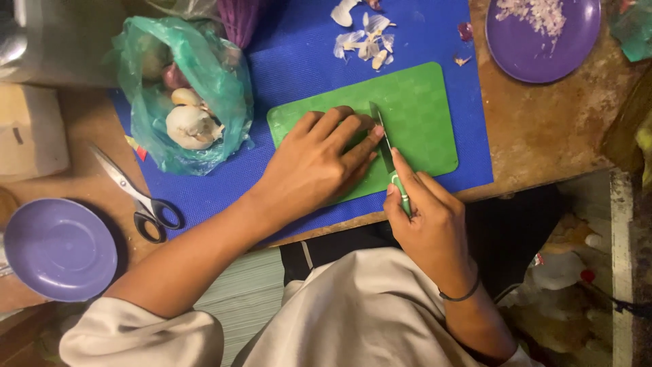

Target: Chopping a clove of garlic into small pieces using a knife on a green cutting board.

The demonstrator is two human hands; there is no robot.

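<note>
From above, the left hand lies flat, fingers together, on the thin green plastic cutting board, pressing on something hidden beneath its fingertips. The right hand is closed round the green handle of a small steel-bladed knife, whose long axis runs away from the person, the blade just beside the left fingertips. The board rests on a ribbed blue mat at the table's near edge; papery garlic skins lie toward the far edge.
</note>
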